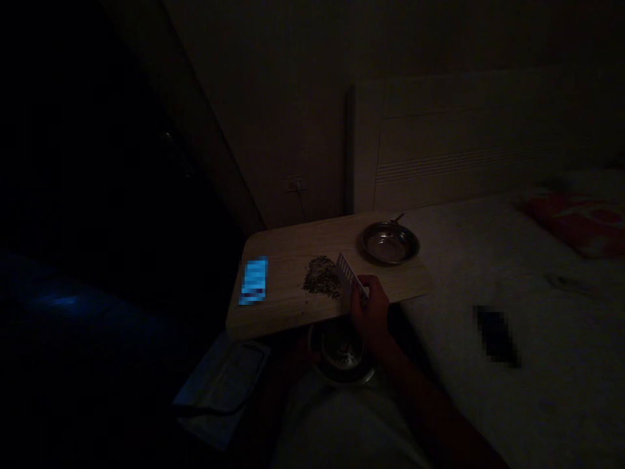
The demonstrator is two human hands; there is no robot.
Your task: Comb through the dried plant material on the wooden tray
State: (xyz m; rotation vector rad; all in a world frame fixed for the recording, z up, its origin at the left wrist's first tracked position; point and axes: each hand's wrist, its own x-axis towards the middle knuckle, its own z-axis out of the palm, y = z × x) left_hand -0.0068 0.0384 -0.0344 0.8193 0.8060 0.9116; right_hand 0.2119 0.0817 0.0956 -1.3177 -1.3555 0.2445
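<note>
In my right hand is a thin, flat card with a row of pale marks or slots, tilted on its edge. The card stands on a small wooden table, against the right side of a spread pile of small dark grains or seeds. Below the table's front edge a round metal bowl rests near my lap, with some light bits inside. My left hand, very dark, grips the bowl's left rim; most of its fingers are hard to make out.
A shiny metal bowl with a utensil handle behind it stands at the table's back right. A lit, blurred screen lies on the left. A pale bag is below left. The bed with a dark blurred object adjoins on the right.
</note>
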